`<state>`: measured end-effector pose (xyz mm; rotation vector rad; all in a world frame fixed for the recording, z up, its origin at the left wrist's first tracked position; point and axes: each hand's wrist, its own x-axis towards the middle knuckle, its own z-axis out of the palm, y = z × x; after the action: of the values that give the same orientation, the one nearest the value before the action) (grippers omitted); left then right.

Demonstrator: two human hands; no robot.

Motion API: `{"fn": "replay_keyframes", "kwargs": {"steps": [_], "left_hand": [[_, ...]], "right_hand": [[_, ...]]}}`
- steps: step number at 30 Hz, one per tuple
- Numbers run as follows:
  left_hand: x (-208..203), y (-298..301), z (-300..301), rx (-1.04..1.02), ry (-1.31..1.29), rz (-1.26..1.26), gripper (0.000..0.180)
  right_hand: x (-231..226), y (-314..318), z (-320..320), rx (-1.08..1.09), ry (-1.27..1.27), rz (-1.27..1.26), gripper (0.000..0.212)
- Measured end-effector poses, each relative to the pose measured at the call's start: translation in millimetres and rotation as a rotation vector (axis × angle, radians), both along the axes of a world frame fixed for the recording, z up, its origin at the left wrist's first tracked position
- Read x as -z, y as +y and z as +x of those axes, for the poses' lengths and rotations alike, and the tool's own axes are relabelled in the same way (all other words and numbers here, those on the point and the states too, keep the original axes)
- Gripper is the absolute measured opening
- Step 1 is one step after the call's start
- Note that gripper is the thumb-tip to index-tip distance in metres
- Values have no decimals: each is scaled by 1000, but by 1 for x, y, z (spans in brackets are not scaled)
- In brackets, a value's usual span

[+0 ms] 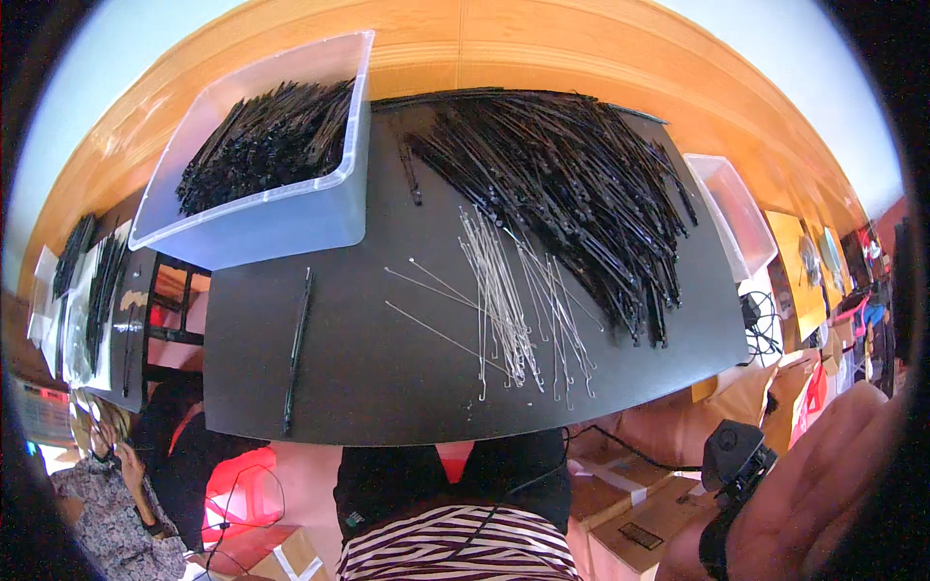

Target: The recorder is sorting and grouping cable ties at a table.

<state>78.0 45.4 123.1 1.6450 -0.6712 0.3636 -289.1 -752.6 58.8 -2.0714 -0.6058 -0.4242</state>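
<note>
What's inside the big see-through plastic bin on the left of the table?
A dense heap of thin, dark rods lies inside the big see-through plastic bin. Only the heap's upper layer shows; whatever lies beneath it, and the bin's floor, is covered.

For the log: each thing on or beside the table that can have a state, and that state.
Large clear bin: open, upright, well filled with dark rods.
Loose black rods: heaped, fanned out across the table.
Single black rod: lying apart, left of the wires.
Silver wires: hook-ended, loose, some crossing.
Smaller clear tub: lid and contents unclear.
Black cord, right of table: loosely looped.
</note>
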Motion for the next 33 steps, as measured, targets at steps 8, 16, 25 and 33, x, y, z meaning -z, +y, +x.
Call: {"fn": "replay_keyframes", "kwargs": {"steps": [8, 16, 25, 33], "left_hand": [[-2, -10, -9, 27, 50, -30, 13], [6, 7, -14, 43, 86, -106, 12], [5, 5, -17, 93, 136, -153, 12], [4, 11, -25, 105, 171, -198, 12]], "right_hand": [[-24, 117, 86, -48, 10, 17, 16], [-43, 151, 114, -108, 9, -12, 17], [-45, 132, 101, -142, 15, -5, 18], [-49, 127, 121, -205, 13, -2, 20]]}}
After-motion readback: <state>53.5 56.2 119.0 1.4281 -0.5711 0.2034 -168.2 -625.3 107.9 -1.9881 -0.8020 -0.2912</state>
